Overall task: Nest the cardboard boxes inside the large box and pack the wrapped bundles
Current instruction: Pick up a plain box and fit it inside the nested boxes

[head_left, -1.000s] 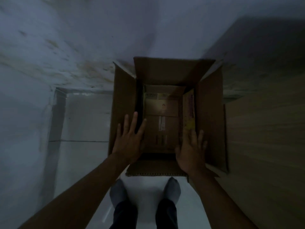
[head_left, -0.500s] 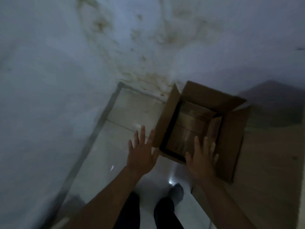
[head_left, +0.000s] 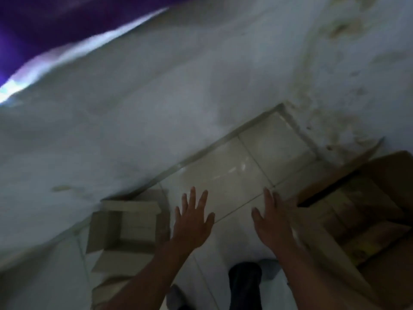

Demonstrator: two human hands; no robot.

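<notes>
1. Both my left hand (head_left: 193,222) and right hand (head_left: 271,222) are spread flat, empty
2. Large box (head_left: 366,220) right already holds cardboard
3. Small open box (head_left: 125,231) left awaits nesting; no bundles visible

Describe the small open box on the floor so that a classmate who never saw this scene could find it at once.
Start at the pale wall and follow its foot down to the tiled floor. The small open box sits there, just left of the person's left hand. Unlike the large box on the right, it is paler, smaller and looks empty.
</notes>
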